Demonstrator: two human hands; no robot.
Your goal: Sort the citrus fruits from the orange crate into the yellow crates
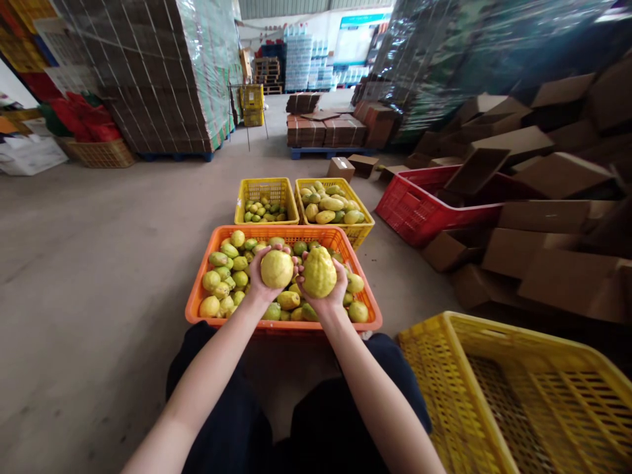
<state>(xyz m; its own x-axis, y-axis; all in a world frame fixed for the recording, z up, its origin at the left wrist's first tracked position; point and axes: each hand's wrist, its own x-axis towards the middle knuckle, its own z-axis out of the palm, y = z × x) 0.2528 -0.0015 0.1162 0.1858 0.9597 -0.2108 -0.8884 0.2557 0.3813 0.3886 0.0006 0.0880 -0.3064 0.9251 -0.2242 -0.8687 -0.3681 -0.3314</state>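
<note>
My left hand point(257, 279) is wrapped round a smooth, nearly round yellow fruit point(277, 269). Cupped in my right hand point(336, 289) is a bumpy yellow-green fruit point(319, 271), narrower at its top like a pear. Both are held side by side, a small gap apart, above a wide orange crate point(284, 323). Many yellow and green fruits point(239, 279) of mixed shapes fill that crate. Its middle is partly covered by my hands.
Behind the orange crate stand a yellow crate point(241, 201) of small fruits and another yellow crate point(363, 234) of longer ones. A large yellow crate point(447, 375) is close on my right. Beyond it lie a red crate point(412, 207) and piled cardboard boxes point(548, 230).
</note>
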